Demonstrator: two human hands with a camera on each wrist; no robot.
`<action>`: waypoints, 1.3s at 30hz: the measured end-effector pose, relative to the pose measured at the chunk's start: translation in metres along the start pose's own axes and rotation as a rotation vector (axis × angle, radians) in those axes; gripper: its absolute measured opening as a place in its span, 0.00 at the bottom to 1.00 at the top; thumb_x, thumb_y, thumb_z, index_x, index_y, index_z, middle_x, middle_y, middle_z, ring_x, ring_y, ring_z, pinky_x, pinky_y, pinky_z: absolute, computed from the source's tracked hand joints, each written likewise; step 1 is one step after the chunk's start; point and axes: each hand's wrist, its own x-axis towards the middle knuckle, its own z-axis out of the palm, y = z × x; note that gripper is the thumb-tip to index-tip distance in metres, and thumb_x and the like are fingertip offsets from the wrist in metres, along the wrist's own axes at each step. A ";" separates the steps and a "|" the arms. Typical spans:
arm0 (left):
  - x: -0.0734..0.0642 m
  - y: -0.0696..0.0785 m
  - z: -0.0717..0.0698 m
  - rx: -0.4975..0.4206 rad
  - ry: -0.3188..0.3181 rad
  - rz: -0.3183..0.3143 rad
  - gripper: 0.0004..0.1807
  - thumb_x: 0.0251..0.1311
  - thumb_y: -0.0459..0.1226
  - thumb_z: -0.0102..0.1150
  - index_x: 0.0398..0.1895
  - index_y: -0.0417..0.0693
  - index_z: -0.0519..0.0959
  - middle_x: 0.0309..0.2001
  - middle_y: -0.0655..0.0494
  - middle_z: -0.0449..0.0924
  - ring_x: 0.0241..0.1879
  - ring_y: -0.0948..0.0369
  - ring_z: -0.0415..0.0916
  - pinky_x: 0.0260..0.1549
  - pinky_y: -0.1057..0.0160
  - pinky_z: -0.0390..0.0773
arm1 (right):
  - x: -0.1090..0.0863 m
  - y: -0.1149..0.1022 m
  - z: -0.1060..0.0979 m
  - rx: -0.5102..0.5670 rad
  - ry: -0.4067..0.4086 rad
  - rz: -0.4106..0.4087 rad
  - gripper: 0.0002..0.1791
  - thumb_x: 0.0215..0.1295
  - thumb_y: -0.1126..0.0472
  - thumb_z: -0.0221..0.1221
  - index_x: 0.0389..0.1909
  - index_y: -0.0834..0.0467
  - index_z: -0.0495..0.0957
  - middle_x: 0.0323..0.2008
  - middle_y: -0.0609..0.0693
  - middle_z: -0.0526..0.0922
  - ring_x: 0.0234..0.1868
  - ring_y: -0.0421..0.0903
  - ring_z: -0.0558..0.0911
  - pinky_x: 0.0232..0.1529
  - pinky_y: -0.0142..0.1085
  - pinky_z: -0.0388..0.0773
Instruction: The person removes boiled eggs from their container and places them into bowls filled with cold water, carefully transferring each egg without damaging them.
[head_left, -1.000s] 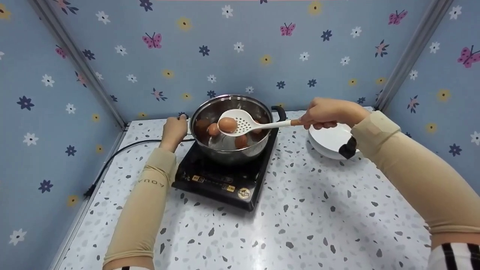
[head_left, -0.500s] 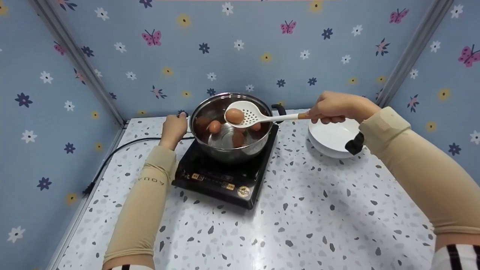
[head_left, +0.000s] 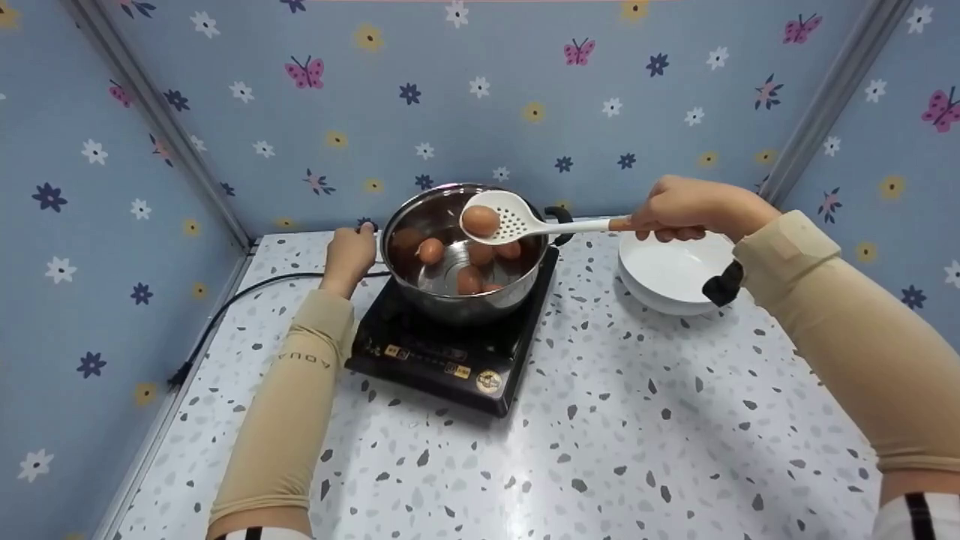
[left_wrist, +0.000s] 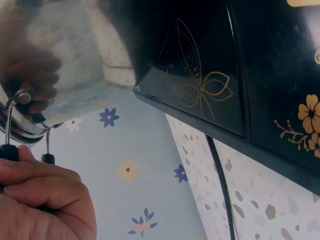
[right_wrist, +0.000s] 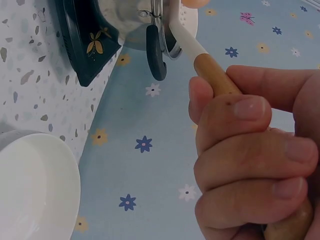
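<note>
My right hand (head_left: 679, 210) grips the wooden handle (right_wrist: 217, 75) of a white slotted spoon (head_left: 517, 220). One brown egg (head_left: 481, 221) lies in its bowl, held over the right back part of a steel pot (head_left: 465, 304). Several more brown eggs (head_left: 430, 251) sit inside the pot. On the pot's left side, my left hand (head_left: 350, 259) holds the black handle (left_wrist: 9, 152), its fingers curled round it in the left wrist view. The pot's other black handle (head_left: 559, 220) is free, just below the spoon's shaft.
Under the pot is a black induction cooker (head_left: 435, 375), its cord (head_left: 247, 295) running off to the left. A white bowl (head_left: 660, 289) stands on the speckled table (head_left: 600, 450) to the right, below my right wrist. Patterned panels (head_left: 465, 97) wall in the back and sides.
My right hand has moved up and to the right, carrying the slotted spoon and its egg from low over the pot to above its back right rim. The left hand has stayed put.
</note>
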 end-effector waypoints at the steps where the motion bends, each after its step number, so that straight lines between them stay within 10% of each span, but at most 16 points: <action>1: 0.000 0.000 0.000 -0.001 -0.001 0.002 0.28 0.87 0.46 0.34 0.45 0.32 0.80 0.43 0.38 0.79 0.46 0.46 0.74 0.54 0.45 0.76 | -0.001 0.000 0.000 -0.002 0.001 0.003 0.17 0.80 0.52 0.57 0.48 0.62 0.86 0.19 0.43 0.73 0.15 0.37 0.62 0.19 0.33 0.63; 8: -0.002 -0.001 0.000 -0.014 -0.011 -0.002 0.24 0.87 0.47 0.35 0.30 0.49 0.71 0.31 0.50 0.70 0.35 0.51 0.71 0.42 0.53 0.72 | -0.006 0.004 -0.005 0.020 0.005 0.012 0.20 0.82 0.52 0.55 0.51 0.64 0.86 0.19 0.44 0.74 0.15 0.37 0.62 0.19 0.33 0.62; 19: -0.002 0.001 0.001 -0.025 -0.020 -0.010 0.31 0.87 0.46 0.34 0.60 0.26 0.79 0.57 0.29 0.80 0.54 0.44 0.75 0.61 0.42 0.75 | -0.016 0.013 -0.014 0.028 0.021 0.032 0.22 0.83 0.50 0.53 0.55 0.65 0.84 0.21 0.45 0.73 0.16 0.38 0.62 0.20 0.34 0.62; 39: 0.000 0.001 0.000 -0.007 -0.006 -0.001 0.32 0.87 0.46 0.34 0.57 0.25 0.81 0.57 0.26 0.81 0.57 0.40 0.78 0.63 0.41 0.75 | -0.038 0.050 -0.034 0.054 0.057 0.101 0.22 0.85 0.48 0.52 0.52 0.62 0.84 0.19 0.43 0.74 0.15 0.37 0.65 0.21 0.33 0.63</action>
